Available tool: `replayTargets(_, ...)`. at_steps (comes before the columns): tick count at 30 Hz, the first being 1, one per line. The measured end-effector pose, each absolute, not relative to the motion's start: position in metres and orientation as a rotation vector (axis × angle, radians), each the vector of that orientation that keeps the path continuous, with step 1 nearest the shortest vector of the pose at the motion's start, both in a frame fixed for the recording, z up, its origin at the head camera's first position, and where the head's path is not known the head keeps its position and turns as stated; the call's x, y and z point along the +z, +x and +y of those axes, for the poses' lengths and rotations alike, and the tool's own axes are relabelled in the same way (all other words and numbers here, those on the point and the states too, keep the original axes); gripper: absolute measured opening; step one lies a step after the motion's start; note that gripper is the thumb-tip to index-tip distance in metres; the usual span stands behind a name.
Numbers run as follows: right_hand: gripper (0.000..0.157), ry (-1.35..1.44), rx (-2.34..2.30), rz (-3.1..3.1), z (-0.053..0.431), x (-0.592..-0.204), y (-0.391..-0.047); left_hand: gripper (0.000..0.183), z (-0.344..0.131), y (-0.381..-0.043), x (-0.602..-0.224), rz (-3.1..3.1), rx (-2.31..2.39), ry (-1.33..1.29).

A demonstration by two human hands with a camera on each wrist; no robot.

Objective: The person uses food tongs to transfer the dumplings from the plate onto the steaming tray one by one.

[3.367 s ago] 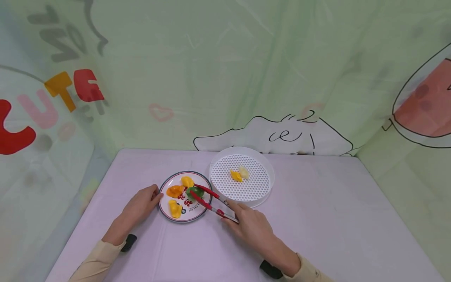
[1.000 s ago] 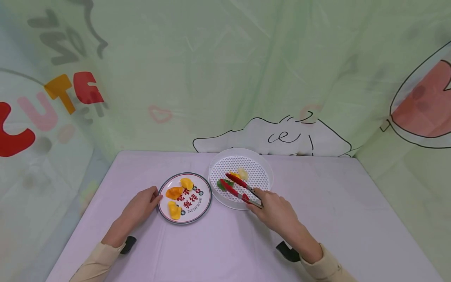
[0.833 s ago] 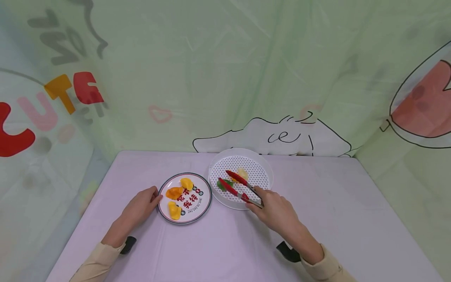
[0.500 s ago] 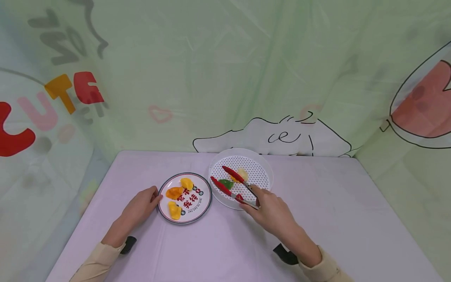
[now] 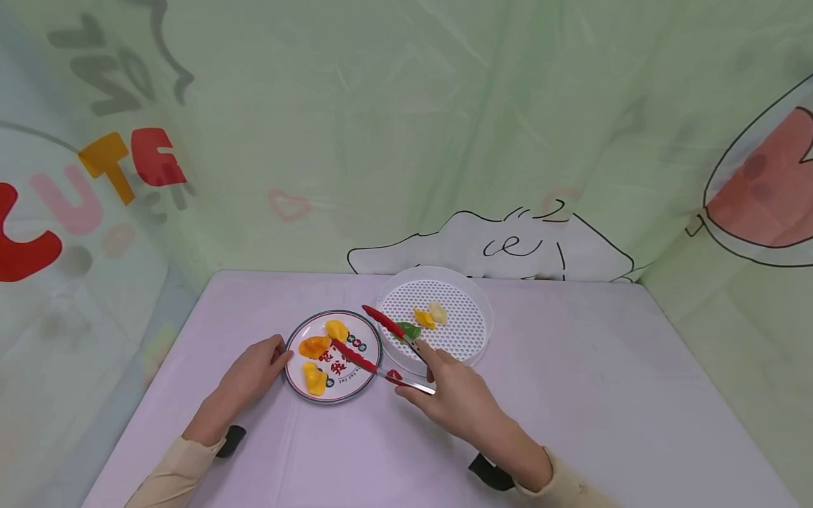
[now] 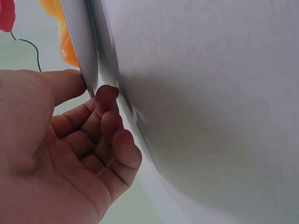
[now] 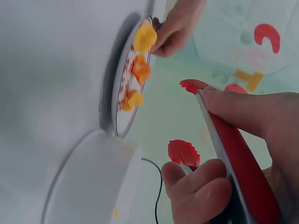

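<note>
My left hand [image 5: 254, 370] pinches the near-left rim of a round white plate [image 5: 356, 379], its thumb [image 6: 67, 86] above and curled fingers beneath. Three dumpling-shaped pieces lie on the plate: an orange piece [image 5: 314, 346], an upper yellow piece [image 5: 336, 329] and a lower yellow piece [image 5: 315, 379]. My right hand [image 5: 460, 395] grips red-tipped metal tongs [image 5: 356, 358], spread apart above the plate's right side, with nothing between the tips. Beside the plate, a perforated white steamer tray [image 5: 460, 339] holds a green piece [image 5: 408, 331], a yellow piece [image 5: 424, 318] and a cream piece [image 5: 437, 312].
A pale lilac cloth covers the table [image 5: 571, 374]. Behind it hangs a green printed curtain [image 5: 317, 141], close to the tray's far edge. The tray's raised wall [image 7: 93, 172] stands right next to the plate.
The tongs carried the green piece from plate to tray and released it there. My right hand has since moved left, bringing the spread tongs back over the plate. My left hand stays put.
</note>
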State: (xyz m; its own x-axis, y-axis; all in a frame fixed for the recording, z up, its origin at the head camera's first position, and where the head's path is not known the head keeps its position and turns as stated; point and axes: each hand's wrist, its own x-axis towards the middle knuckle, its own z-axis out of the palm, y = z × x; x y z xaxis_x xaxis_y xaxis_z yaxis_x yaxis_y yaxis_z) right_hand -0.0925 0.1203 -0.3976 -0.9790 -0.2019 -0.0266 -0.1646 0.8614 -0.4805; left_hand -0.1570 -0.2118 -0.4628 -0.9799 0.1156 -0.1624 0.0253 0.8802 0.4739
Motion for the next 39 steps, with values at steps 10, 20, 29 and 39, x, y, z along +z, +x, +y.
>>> replayTargets(10,0.078,-0.402,-0.892,2.76,0.094,-0.417,-0.086,0.021,-0.21,-0.157,-0.46,2.868,0.719,0.09)
replayTargets(20,0.071,-0.461,-0.831,2.695,0.084,-0.438,-0.084,0.02,-0.211,-0.156,-0.463,2.873,0.736,0.105)
replayTargets(29,0.065,-0.513,-0.876,2.689,0.079,-0.445,-0.088,0.02,-0.212,-0.156,-0.462,2.869,0.74,0.107)
replayTargets(39,0.063,-0.526,-0.844,2.68,0.076,-0.443,-0.088,0.021,-0.211,-0.157,-0.461,2.875,0.73,0.119)
